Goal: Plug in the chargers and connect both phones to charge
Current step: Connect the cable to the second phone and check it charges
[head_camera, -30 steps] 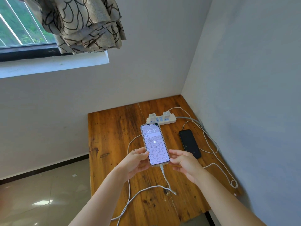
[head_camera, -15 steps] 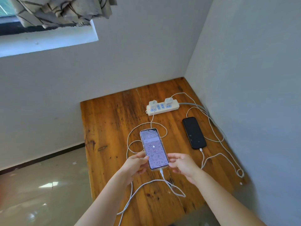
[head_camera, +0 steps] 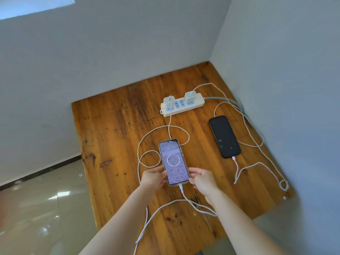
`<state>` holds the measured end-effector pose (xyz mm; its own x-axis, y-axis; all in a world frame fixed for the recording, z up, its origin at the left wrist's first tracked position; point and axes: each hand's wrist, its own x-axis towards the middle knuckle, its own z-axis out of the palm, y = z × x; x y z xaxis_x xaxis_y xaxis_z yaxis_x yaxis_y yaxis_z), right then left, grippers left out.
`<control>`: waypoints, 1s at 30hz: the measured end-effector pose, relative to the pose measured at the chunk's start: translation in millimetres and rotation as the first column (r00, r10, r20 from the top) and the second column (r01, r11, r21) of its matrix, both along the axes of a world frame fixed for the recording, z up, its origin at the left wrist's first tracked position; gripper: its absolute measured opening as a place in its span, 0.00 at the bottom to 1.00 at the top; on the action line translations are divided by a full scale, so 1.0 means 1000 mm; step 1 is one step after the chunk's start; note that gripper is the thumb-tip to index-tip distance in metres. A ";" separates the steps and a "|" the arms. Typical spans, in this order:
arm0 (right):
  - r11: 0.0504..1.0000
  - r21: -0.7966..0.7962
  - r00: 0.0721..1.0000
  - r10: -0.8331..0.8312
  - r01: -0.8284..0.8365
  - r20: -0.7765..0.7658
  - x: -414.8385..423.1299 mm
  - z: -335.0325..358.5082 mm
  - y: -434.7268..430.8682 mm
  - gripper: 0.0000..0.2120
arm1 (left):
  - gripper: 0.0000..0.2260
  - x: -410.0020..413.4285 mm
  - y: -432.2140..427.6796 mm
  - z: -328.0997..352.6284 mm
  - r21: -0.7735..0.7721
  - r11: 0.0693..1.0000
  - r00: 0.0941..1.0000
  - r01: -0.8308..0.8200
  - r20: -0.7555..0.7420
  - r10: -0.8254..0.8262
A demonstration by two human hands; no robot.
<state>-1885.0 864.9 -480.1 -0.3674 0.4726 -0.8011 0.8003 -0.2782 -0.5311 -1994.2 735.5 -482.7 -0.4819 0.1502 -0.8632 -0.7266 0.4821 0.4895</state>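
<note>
A lit phone (head_camera: pixel 173 161) in a clear case lies low over the wooden table (head_camera: pixel 114 137), its screen showing a white ring. My left hand (head_camera: pixel 153 178) grips its lower left edge and my right hand (head_camera: pixel 203 180) its lower right edge. A white cable (head_camera: pixel 184 195) is plugged into its bottom end. A black phone (head_camera: pixel 224 136) lies to the right, screen dark, with a cable plug (head_camera: pixel 234 158) in its near end. Two white chargers (head_camera: pixel 190 96) sit in the white power strip (head_camera: pixel 182 105) at the back.
White cables loop over the table (head_camera: pixel 147 157) around both phones and trail off the front edge. Grey walls close the table in at the back and right. A tiled floor (head_camera: pixel 36 208) lies to the left.
The lit phone has come down from upright in front of the strip to near the table top, still held by both hands. The view tilted downward, and the window left the frame.
</note>
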 end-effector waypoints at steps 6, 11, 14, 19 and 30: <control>0.999 0.037 0.999 -0.040 0.039 0.009 -0.005 -0.011 -0.003 0.16 | 0.13 0.003 0.004 -0.014 -0.079 0.996 0.997 -0.035 -0.074 0.029; 0.999 0.036 0.999 -0.019 0.018 0.035 -0.004 -0.011 -0.006 0.17 | 0.10 0.006 0.003 -0.015 -0.088 0.994 0.995 -0.066 -0.079 0.059; 1.000 0.024 0.999 0.009 -0.010 0.041 -0.002 -0.009 -0.006 0.18 | 0.11 0.004 -0.001 -0.014 -0.086 0.996 0.998 -0.035 -0.056 0.030; 0.997 -0.023 0.997 0.080 -0.080 0.015 0.001 -0.001 -0.005 0.22 | 0.14 0.008 -0.002 -0.008 -0.050 0.988 0.983 0.145 -0.104 -0.150; 0.977 0.011 0.976 0.211 -0.211 -0.062 0.004 0.021 -0.017 0.22 | 0.21 0.032 -0.012 -0.008 -0.080 0.886 0.832 0.457 -0.313 -0.458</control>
<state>-1880.7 848.1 -459.4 -0.5082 0.3823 -0.7718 0.8060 -0.1046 -0.5826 -1961.8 723.8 -490.5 -0.6036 0.4196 -0.6780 -0.2304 0.7223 0.6521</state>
